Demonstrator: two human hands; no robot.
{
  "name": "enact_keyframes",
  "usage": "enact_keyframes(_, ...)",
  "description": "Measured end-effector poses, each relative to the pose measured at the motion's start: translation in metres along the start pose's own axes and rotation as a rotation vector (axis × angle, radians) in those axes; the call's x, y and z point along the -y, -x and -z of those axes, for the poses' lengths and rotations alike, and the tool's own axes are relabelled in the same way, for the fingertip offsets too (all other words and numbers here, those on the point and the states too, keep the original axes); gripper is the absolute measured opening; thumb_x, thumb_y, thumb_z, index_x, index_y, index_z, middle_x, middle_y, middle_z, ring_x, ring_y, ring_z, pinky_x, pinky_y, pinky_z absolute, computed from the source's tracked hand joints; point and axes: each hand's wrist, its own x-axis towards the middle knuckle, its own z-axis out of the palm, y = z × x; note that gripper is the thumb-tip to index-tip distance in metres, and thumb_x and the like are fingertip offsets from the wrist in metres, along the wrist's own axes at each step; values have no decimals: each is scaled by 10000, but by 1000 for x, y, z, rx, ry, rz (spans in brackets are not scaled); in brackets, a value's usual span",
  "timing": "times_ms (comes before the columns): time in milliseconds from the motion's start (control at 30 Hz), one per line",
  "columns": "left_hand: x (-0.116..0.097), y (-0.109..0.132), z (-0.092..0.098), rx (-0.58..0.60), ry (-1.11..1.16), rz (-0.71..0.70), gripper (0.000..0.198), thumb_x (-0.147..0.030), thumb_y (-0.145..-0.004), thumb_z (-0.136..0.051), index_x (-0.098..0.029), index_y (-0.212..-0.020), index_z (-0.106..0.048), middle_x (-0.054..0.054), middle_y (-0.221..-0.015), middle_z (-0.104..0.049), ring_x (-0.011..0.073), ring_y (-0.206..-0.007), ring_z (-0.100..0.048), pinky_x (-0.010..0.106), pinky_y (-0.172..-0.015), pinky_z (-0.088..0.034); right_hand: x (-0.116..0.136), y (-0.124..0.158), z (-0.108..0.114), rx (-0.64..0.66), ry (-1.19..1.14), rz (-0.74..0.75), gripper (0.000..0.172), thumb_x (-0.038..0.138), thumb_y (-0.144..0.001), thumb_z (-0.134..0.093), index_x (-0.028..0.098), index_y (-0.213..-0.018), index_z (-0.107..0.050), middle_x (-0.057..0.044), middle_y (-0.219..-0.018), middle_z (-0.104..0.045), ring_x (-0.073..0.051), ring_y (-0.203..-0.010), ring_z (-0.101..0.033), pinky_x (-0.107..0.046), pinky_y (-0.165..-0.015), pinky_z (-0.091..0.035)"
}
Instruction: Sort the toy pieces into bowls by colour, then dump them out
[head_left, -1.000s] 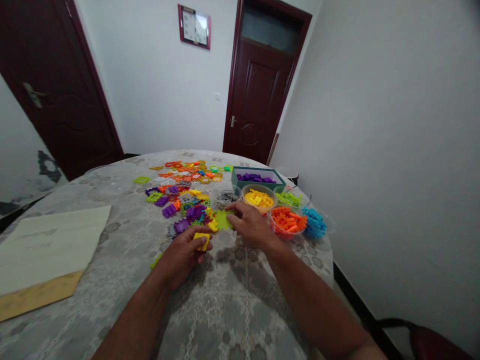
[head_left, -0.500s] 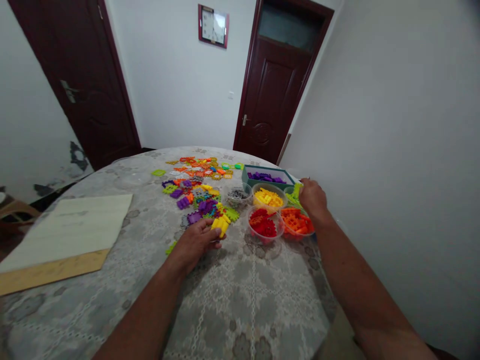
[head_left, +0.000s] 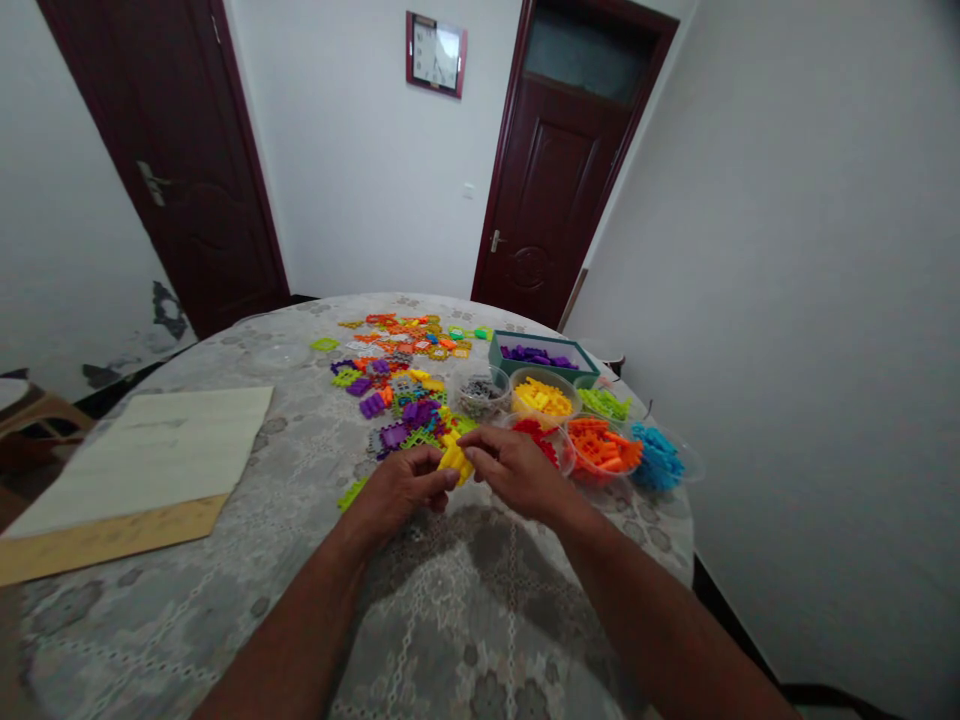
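My left hand and my right hand meet over the table, both pinched on a small cluster of yellow interlocking plastic pieces. Just beyond them lies a mixed pile of purple, green, orange and grey pieces. To the right of my right hand stand clear bowls sorted by colour: red pieces, orange pieces, yellow pieces, green pieces, blue pieces and grey pieces. A teal box of purple pieces sits behind the bowls.
The round table has a grey patterned cloth. A pale board over a wooden sheet lies at the left. A lone green piece rests by my left wrist. Two dark doors and a wall clock are behind.
My right hand came back from the green bowl at the far right and joined my left hand on the yellow pieces. The view shifted slightly.
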Motion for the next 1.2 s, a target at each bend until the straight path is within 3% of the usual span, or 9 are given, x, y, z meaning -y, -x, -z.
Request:
enact_keyframes(167,6,-2,4,59,-56,-14,276,-449,-832,-761,-182,-844,-689,-9,-655,-687,153,-584,-611,259,-589,-422,-11,-1,-4,71,-231,-78,238,268,-1006,-575,195,-1145,-753,-23,-892,-735,-144,-733,-672,-233,-598,-510)
enact_keyframes(367,4,-1,-2,82,-112,-16,309,-482,-809,-756,-187,-787,-666,-7,-655,-677,161,-569,-621,269,-573,-434,-17,1,6,195,-342,-100,226,303,-960,-648,194,-1128,-752,-25,-910,-736,-144,-752,-693,-235,-621,-565)
enact_keyframes(467,3,-1,-6,41,-130,4,371,-531,-808,-751,-202,-704,-614,-15,-597,-646,154,-514,-586,267,-535,-418,-21,-1,12,195,-306,-100,247,305,-948,-665,193,-1154,-744,-15,-861,-739,-135,-699,-684,-229,-609,-546)
enact_keyframes(600,-1,1,-6,-145,-129,4,449,-600,-844,-704,-212,-653,-585,-30,-525,-582,139,-454,-516,259,-482,-379,-41,-16,34,-9,-132,-113,263,287,-938,-625,182,-1144,-752,-33,-888,-764,-153,-712,-695,-254,-643,-540)
enact_keyframes(767,-2,-1,12,-600,39,-128,436,-576,-904,-655,-205,-681,-595,-38,-564,-558,123,-475,-517,244,-493,-421,-84,-48,72,-486,402,-108,261,252,-923,-584,166,-1080,-775,-104,-1026,-785,-228,-925,-712,-366,-905,-550)
enact_keyframes(933,4,-5,35,-848,278,-229,306,-488,-855,-696,-197,-790,-631,-32,-671,-590,117,-521,-526,234,-484,-448,-111,-62,88,-669,637,-89,334,166,-901,-523,78,-1143,-736,-224,-1121,-753,-317,-1079,-683,-481,-1040,-518)
enact_keyframes(1067,7,-7,43,-932,267,-226,258,-447,-833,-699,-197,-862,-648,-24,-722,-609,136,-605,-577,242,-531,-498,-85,-44,67,-711,567,100,314,164,-943,-500,122,-1173,-710,-205,-1178,-731,-315,-1149,-664,-503,-1070,-522)
enact_keyframes(1200,11,-9,46,-986,140,-213,267,-440,-832,-691,-191,-928,-675,1,-784,-660,168,-692,-642,281,-616,-548,-39,-12,-2,-455,368,294,275,209,-1024,-500,205,-1221,-692,-122,-1231,-732,-247,-1150,-682,-425,-1053,-562)
